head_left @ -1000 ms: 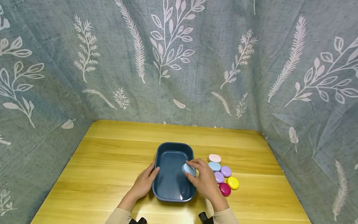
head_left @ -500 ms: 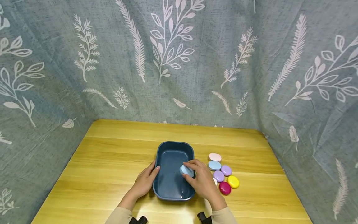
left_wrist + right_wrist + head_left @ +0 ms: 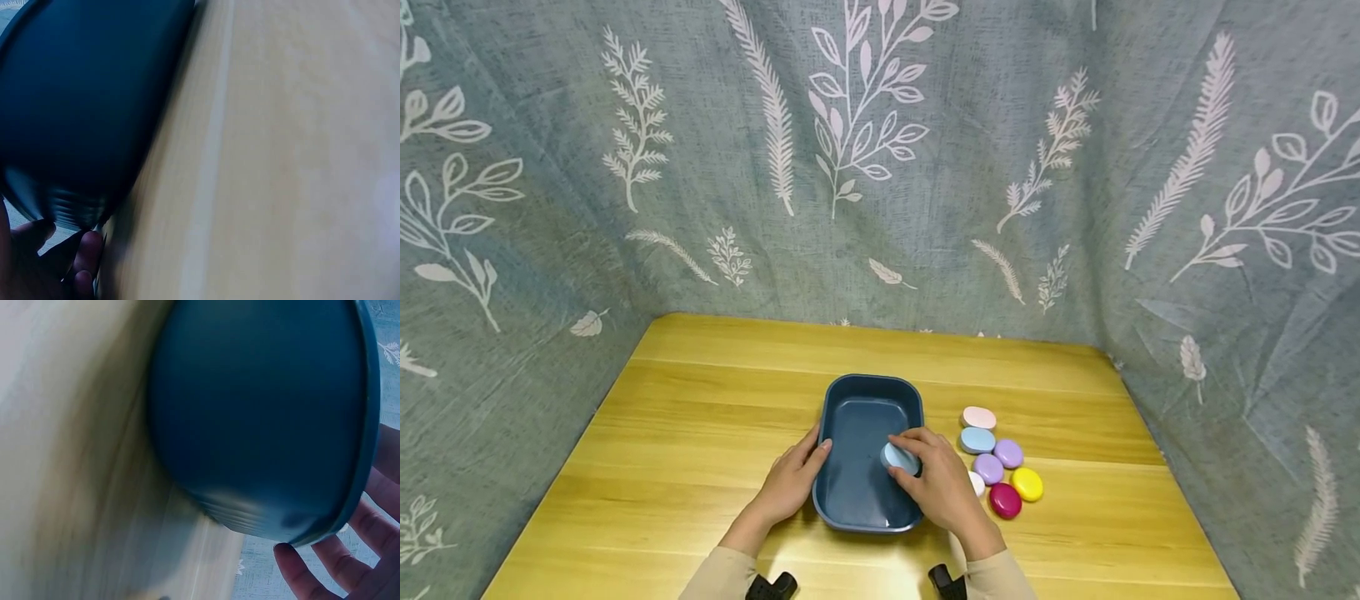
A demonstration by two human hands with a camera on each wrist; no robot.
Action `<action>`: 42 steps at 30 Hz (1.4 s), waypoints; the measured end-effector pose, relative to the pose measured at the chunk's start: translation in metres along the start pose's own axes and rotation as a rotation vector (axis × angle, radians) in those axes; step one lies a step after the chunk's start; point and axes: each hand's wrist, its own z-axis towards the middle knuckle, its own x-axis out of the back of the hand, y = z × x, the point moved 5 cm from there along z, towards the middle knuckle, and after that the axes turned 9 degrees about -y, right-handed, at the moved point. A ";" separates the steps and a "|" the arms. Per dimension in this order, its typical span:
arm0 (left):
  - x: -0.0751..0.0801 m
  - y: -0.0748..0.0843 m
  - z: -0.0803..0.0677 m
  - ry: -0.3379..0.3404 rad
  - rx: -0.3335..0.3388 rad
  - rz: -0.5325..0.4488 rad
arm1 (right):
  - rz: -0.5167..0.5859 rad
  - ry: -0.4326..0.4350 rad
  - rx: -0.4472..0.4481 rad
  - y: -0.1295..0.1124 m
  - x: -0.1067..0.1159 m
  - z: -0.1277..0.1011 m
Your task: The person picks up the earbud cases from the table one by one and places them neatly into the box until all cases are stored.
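A dark blue rectangular basin (image 3: 859,500) stands on the table in the head view. My left hand (image 3: 793,479) grips its left side, with the thumb over the rim and the fingers along the outer wall. Between thumb and fingers my right hand (image 3: 942,479) pinches a light blue oval block (image 3: 897,457), inside the basin near its right wall. In the right wrist view the basin's outer wall (image 3: 262,406) hides that block, and the fingers (image 3: 344,565) show beyond the rim. The left wrist view has left fingertips (image 3: 90,250) at the basin's end wall (image 3: 75,209).
Right of the basin lie several smooth pieces: a pink oval (image 3: 979,417), a light blue oval (image 3: 977,440), lilac rounds (image 3: 1008,453), a yellow round (image 3: 1027,484), a crimson round (image 3: 1005,500) and a partly hidden white one (image 3: 976,483). Leaf-patterned cloth (image 3: 880,208) surrounds the wooden table (image 3: 700,400).
The right hand has shifted slightly left, carrying the light blue block further over the basin's inside. The white piece beside that hand has come into view. The left hand keeps its hold.
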 end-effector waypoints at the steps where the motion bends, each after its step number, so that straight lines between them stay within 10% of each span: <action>1: 0.000 0.000 0.000 -0.001 0.000 -0.001 | -0.003 -0.006 0.001 -0.001 -0.001 0.000; 42: 0.000 -0.002 0.001 -0.007 -0.006 0.012 | -0.114 -0.244 0.074 -0.006 -0.030 -0.003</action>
